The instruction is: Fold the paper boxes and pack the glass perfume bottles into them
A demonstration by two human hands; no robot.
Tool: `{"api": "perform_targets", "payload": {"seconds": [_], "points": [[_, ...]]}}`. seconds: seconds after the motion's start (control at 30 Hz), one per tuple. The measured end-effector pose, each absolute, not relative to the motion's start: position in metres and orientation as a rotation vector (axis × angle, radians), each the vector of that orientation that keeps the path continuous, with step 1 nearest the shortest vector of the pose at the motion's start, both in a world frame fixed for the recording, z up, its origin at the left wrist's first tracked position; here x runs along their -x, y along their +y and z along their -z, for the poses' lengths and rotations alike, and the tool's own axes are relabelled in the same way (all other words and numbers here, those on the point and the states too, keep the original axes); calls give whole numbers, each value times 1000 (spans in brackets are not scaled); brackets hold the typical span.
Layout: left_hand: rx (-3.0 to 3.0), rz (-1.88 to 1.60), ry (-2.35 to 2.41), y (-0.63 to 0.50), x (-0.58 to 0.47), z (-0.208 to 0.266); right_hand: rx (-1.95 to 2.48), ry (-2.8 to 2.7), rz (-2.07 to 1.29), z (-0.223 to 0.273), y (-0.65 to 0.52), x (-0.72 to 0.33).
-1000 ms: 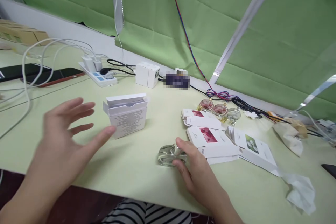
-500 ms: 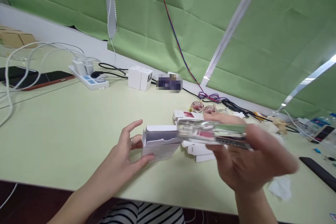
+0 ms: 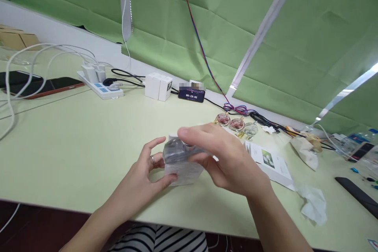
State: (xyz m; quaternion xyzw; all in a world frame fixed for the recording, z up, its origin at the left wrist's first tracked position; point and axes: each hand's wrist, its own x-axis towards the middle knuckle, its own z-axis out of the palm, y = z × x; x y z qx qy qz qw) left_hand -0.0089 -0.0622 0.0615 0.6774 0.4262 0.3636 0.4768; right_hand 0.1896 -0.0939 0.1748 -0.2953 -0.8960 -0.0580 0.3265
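Observation:
My left hand point(image 3: 141, 183) steadies a small white cardboard box point(image 3: 186, 175) on the table, thumb on its front face and the other fingers at its left side. Over the box's upper end, my right hand point(image 3: 228, 161) grips a clear, shiny plastic tray point(image 3: 175, 152) between thumb and fingers. The tray's lower edge meets the box opening; blur hides how far inside it reaches. To the right of my right hand lies a white box with a green flower picture point(image 3: 268, 159), partly covered by my wrist.
Behind my right hand lie round pendants with pink filling point(image 3: 222, 119) and a clear round one point(image 3: 251, 129). A timer phone point(image 3: 191, 94), a white carton point(image 3: 158, 86) and a power strip point(image 3: 102, 88) line the wall. Crumpled tissue point(image 3: 314, 204) lies at right.
My right hand has moved left, bringing the clear plastic tray from beside the box to its open top. My left hand stays around the box, which has shifted slightly.

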Motion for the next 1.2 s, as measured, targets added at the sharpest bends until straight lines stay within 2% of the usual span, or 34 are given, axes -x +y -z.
{"api": "perform_targets", "payload": {"seconds": [0.27,0.67,1.2], "points": [[-1621,-910,1007,-59,5,-58,790,-2174,-14,-152,-93,-197],[-1599,-958,1033,-62,6,-54,934,-2265,-119,-143,-95,-199],[-1632,-985,1031,-62,6,-52,1064,-2217,-65,-115,-106,-204]]}}
